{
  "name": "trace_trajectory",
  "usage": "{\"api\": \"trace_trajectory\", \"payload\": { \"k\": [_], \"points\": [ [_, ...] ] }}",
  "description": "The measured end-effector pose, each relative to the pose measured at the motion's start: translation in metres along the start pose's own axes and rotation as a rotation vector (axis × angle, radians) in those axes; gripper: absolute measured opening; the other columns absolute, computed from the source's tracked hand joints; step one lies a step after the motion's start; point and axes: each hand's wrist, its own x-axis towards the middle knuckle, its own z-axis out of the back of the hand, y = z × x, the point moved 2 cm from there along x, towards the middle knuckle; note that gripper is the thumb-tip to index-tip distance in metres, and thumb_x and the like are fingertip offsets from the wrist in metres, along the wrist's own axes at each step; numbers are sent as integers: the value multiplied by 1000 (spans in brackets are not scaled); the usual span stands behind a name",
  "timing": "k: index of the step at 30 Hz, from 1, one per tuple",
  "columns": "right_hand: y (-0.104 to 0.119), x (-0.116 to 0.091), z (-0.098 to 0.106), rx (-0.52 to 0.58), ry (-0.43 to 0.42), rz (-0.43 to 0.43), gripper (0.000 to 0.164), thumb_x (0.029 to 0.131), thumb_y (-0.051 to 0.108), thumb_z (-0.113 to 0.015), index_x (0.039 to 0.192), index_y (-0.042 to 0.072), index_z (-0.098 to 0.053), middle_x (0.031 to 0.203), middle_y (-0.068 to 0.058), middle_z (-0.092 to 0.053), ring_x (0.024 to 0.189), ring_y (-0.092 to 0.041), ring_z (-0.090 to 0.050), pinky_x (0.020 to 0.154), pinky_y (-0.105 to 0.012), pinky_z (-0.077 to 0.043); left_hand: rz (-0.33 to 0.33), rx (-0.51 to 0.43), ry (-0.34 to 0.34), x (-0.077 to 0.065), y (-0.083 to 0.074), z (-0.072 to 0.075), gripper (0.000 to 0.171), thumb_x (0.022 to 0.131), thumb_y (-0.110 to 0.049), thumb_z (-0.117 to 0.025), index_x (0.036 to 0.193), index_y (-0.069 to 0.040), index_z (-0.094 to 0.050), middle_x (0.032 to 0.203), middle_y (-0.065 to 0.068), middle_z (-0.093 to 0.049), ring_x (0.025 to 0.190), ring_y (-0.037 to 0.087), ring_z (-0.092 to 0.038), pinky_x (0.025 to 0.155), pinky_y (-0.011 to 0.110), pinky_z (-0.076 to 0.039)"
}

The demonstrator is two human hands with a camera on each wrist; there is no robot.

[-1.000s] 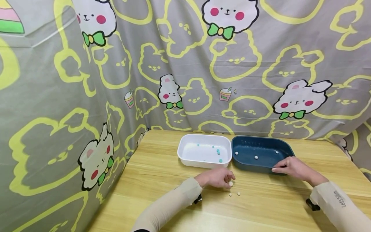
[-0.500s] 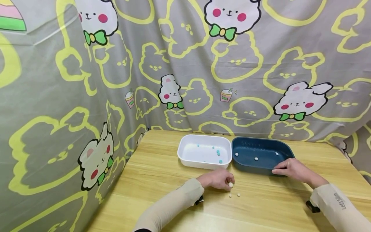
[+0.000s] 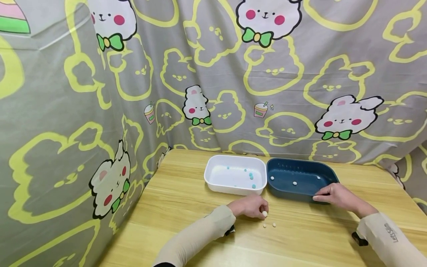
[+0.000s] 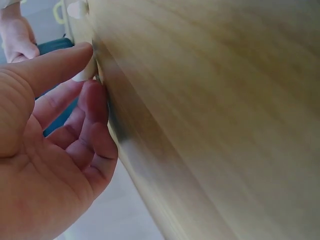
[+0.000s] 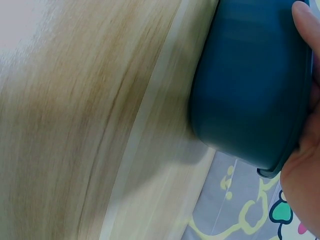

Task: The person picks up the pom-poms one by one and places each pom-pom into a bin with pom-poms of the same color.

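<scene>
My left hand (image 3: 249, 206) is low over the wooden table, pinching a white ball (image 3: 265, 214) between thumb and fingertips. In the left wrist view the same pale ball (image 4: 86, 73) shows partly behind the thumb. Two smaller white balls, a left one (image 3: 264, 225) and a right one (image 3: 274, 224), lie on the table just in front of that hand. My right hand (image 3: 341, 197) grips the near right rim of a dark blue tub (image 3: 287, 193), thumb on its outside wall. Inside that tub rest 3 white bits, one near its middle (image 3: 295, 183).
A white tub (image 3: 230, 189) stands against the blue tub's left side, with several small teal balls (image 3: 251, 177) inside. Behind the wooden table (image 3: 180, 215) hangs a grey patterned curtain (image 3: 230, 141), which also runs along the left side.
My left fingers have closed in on the larger white ball and now pinch it. The right hand keeps its grip on the blue tub's rim.
</scene>
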Motion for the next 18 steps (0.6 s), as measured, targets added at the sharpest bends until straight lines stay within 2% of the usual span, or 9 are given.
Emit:
{"api": "trace_trajectory", "payload": {
  "k": [4,12,18],
  "points": [
    [0,0,0,-3,-2,-2,17,89,25,-67,88,11,-77,82,4,-71,73,-5,-63,59,-24,-50,-5,-1,-10,-1,1,-1,10,82,-21,-75,87,-19,-67,72,-15,-54,67,-3,-47,62,8,-35],
    [-1,1,-1,-22,-3,-28,18,88,27,-68,87,11,-77,82,5,-71,72,-3,-62,59,-24,-50,15,-34,-32,-3,1,2,10,83,-21,-75,87,-19,-67,74,-16,-55,69,-4,-48,64,8,-36],
    [1,1,-1,-27,10,-28,18,88,27,-68,88,12,-77,82,4,-71,73,-2,-62,60,-24,-50,2,-40,-45,-2,0,5,8,84,-22,-74,88,-19,-67,75,-16,-56,70,-4,-49,65,8,-36]
  ]
}}
